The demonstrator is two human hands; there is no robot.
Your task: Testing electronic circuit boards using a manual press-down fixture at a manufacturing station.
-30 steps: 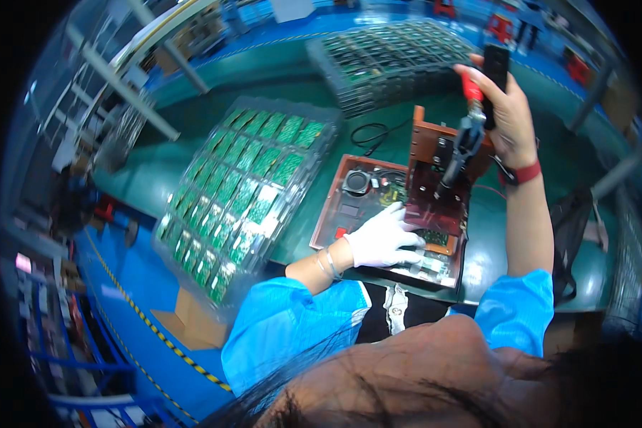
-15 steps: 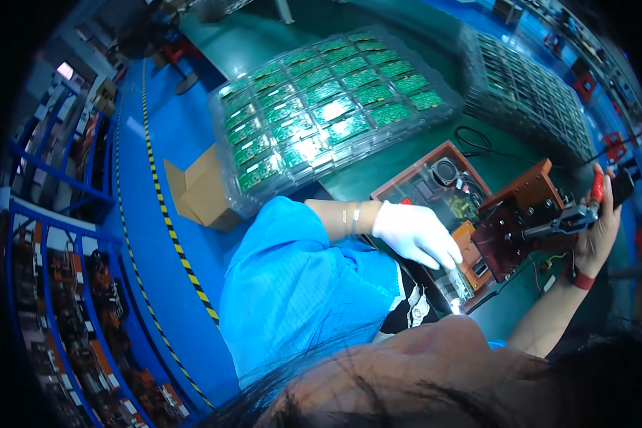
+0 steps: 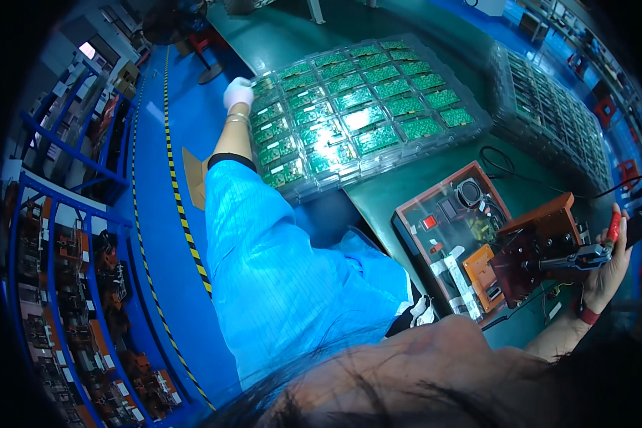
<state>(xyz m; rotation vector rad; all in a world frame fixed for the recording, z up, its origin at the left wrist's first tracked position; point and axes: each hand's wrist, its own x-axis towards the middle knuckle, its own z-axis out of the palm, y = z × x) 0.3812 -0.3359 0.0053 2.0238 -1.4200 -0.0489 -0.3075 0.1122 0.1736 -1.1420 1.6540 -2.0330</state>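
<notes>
Right of brown box fixture [image 3: 464, 232], red handle [image 3: 614, 225] clamped in bare right grip [image 3: 608, 269], seemingly for leverage; leftward, by clear plastic tray [image 3: 406, 158], white-gloved left grip [image 3: 238, 93], closure indiscernible

I am looking across a glossy blue floor [image 3: 157, 235], where yellow-and-black tape [image 3: 175, 185] is curving past blue shelving [image 3: 78, 204] on my left; before me, a green tabletop [image 3: 374, 203] is stretching away.

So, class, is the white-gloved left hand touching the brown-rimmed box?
Apart. The head view shows it plainly: the left hand is at the left end of the tray, with tray and green tabletop between it and the brown-rimmed box.
</notes>
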